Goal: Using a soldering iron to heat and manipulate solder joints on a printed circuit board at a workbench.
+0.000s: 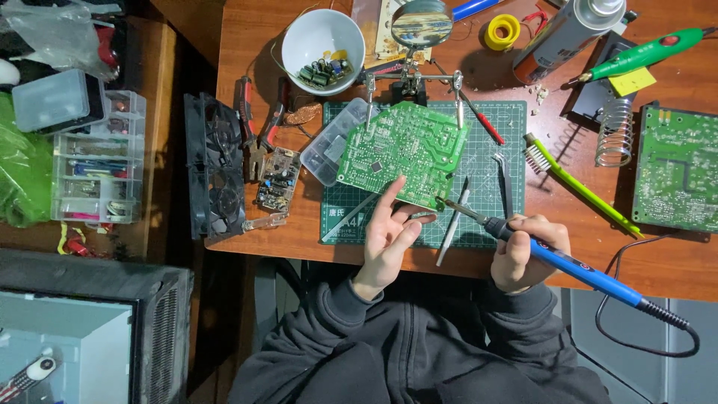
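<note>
From the head view, the right hand grips a blue soldering iron, tip at the near edge of the green circuit board clamped above the cutting mat. The left hand pinches something thin there, hard to make out; its fingers risk a burn.

A white bowl of small parts is set at the counter's far edge. A yellow tape roll and green brush are seen right; a black fan is placed left.
</note>
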